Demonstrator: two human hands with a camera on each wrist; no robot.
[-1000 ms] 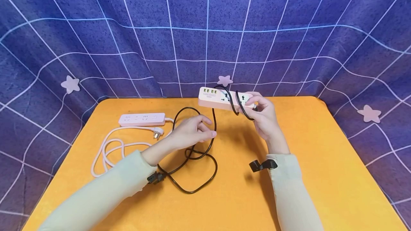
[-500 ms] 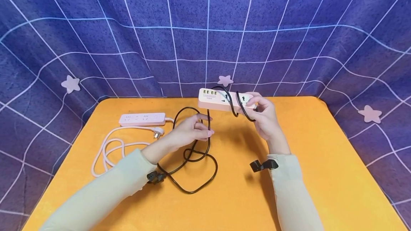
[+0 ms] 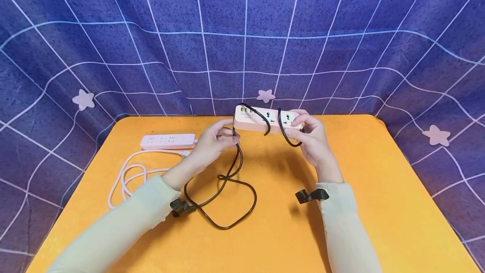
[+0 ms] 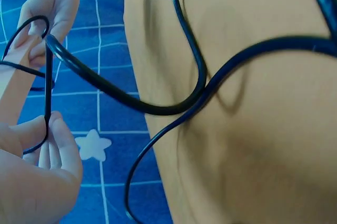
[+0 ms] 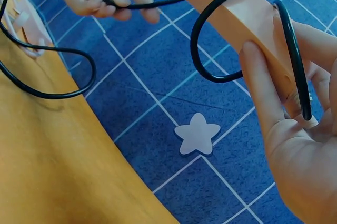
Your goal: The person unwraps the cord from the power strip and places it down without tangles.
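Note:
My right hand [image 3: 312,138] grips the right end of a pale pink power strip [image 3: 254,127], held up above the table with its USB ports and sockets facing up. A black power cord [image 3: 265,121] loops loosely around the strip. At the strip's left end my left hand [image 3: 210,144] pinches that cord between thumb and fingers, as the left wrist view shows with the cord [image 4: 48,84] drawn taut there. From the left hand the cord hangs down into a loose loop on the table. In the right wrist view, thumb and fingers hold the strip [image 5: 237,29] by its sides.
A second pink power strip [image 3: 166,140] lies at the left on the orange table [image 3: 288,231], its white cord [image 3: 121,180] coiled in front of it. Camera mounts sit on both wrists. A blue gridded curtain [image 3: 227,54] stands behind the table.
My left hand has moved up and left to the strip's left end, pulling the black cord over the USB ports. The right hand and strip have hardly moved.

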